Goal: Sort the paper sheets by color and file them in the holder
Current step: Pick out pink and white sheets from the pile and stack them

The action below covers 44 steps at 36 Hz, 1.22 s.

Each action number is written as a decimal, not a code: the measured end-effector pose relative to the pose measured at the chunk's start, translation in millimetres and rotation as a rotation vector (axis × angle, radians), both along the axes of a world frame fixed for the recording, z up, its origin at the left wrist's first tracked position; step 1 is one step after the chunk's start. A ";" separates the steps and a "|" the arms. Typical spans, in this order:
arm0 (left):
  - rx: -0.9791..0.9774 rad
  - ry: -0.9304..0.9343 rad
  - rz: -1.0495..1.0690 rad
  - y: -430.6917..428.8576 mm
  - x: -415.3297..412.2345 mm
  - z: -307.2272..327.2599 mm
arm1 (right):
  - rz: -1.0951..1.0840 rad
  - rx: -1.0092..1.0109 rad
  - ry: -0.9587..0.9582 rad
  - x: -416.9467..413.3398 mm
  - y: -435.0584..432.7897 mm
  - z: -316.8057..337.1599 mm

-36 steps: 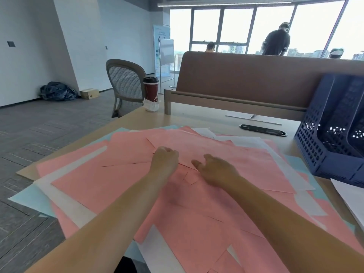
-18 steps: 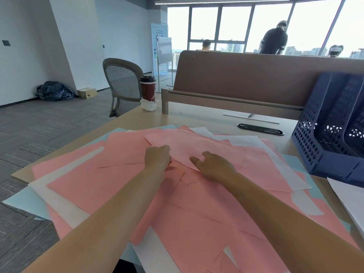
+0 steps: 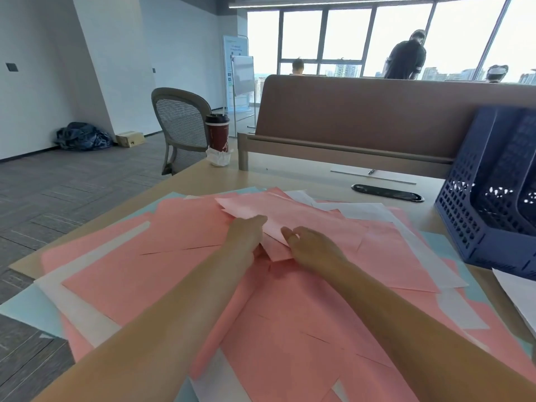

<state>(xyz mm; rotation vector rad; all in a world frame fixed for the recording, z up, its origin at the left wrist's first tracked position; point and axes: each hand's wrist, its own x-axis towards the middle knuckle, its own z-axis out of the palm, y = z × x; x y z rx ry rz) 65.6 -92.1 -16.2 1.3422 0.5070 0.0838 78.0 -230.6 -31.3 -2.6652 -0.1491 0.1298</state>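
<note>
A loose spread of pink sheets (image 3: pixel 162 274), white sheets (image 3: pixel 374 211) and light blue sheets (image 3: pixel 26 310) covers the near part of the desk. My left hand (image 3: pixel 246 236) and my right hand (image 3: pixel 311 246) meet at the middle of the spread, both pinching the near edge of one pink sheet (image 3: pixel 290 216) whose far part lifts off the pile. The dark blue mesh file holder (image 3: pixel 475 224) stands at the right edge of the desk, its slots showing no paper.
A red coffee cup (image 3: pixel 218 134) stands at the desk's far left corner. A brown divider panel (image 3: pixel 362 117) runs along the back, with a black cable slot (image 3: pixel 387 194) before it. A grey chair (image 3: pixel 181 126) is beyond the desk. More white paper (image 3: pixel 519 297) lies right.
Both hands closed on a pink sheet and raised it; its far edge now stands off the pile where it lay flat before.
</note>
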 end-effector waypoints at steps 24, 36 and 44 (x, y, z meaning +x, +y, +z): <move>0.592 0.037 -0.165 4.7 -27.7 -8.1 | -0.371 -0.289 -0.031 4.9 -73.0 4.3; 0.467 0.064 -0.129 2.8 -51.2 -3.1 | -0.364 -0.055 -0.062 -13.3 -80.4 11.7; 0.480 0.096 -0.240 -2.2 -49.0 -3.3 | -0.312 0.074 -0.149 2.9 -84.2 3.1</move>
